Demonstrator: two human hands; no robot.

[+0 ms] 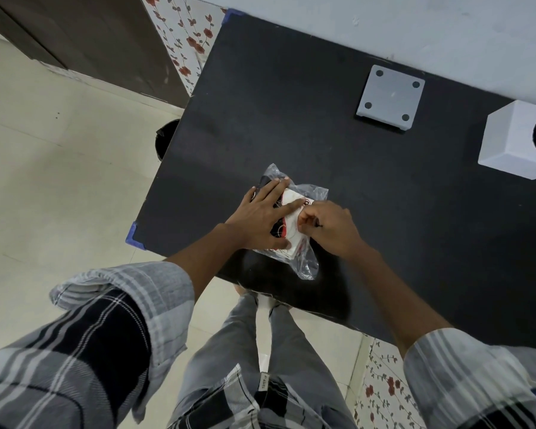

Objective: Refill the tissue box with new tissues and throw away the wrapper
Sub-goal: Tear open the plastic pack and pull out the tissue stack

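A pack of tissues in a clear plastic wrapper (307,264) with a red, black and white print lies near the front left of the black table (291,119). My left hand (263,215) lies flat on top of the pack, fingers spread, pressing it down. My right hand (331,227) pinches the wrapper at the pack's right side with fingers closed. The white tissue box cover (514,144), with a round hole in its top, stands at the right edge of the table. Its flat grey base plate (390,97) with four holes lies apart, behind the pack.
A black bin (164,139) stands on the floor, partly hidden under the table's left edge. A white wall runs along the table's far side. Pale floor tiles and a dark wooden door lie to the left. My legs stand at the table's front edge.
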